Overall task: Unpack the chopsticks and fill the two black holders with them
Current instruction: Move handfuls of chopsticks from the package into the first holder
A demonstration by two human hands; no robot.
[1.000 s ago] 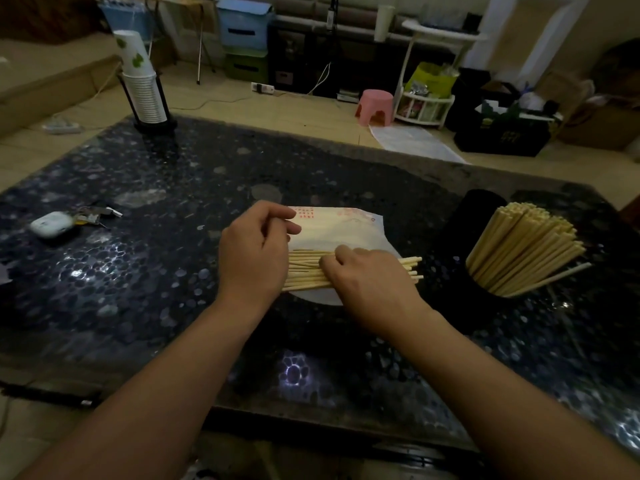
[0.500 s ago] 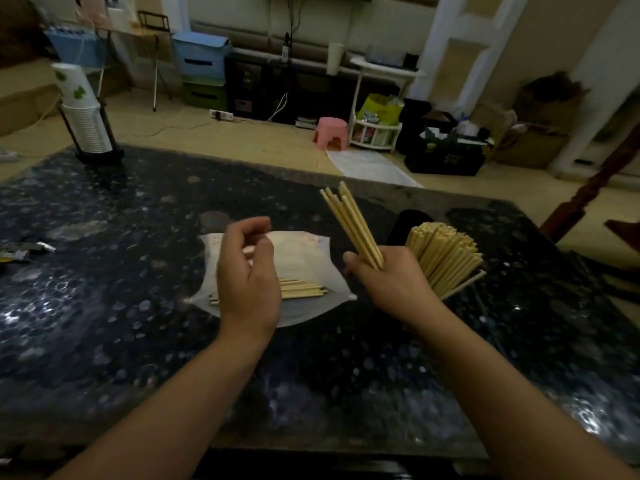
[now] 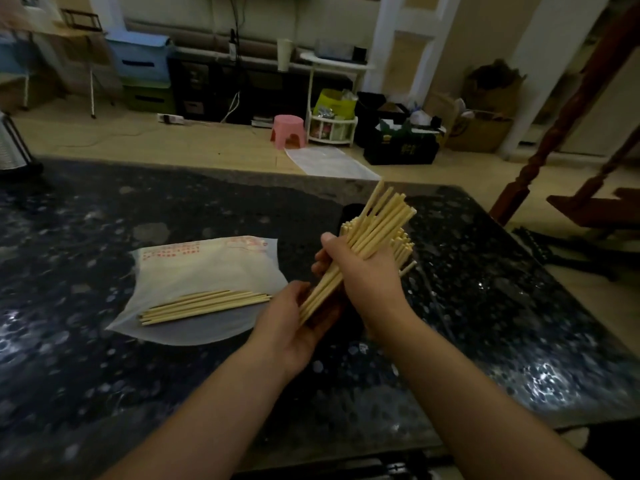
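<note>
R hand [image 3: 367, 282] grips chopstick bundle [image 3: 374, 230]

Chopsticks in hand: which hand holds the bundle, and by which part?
The right hand grips the chopstick bundle around its middle; the left hand cups its lower ends.

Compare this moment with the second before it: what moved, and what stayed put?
The right hand lifted a bundle of chopsticks off the wrapper; the left hand left the pile and now cups the bundle's lower ends. A few chopsticks stay on the wrapper, and the black holder is still full.
</note>
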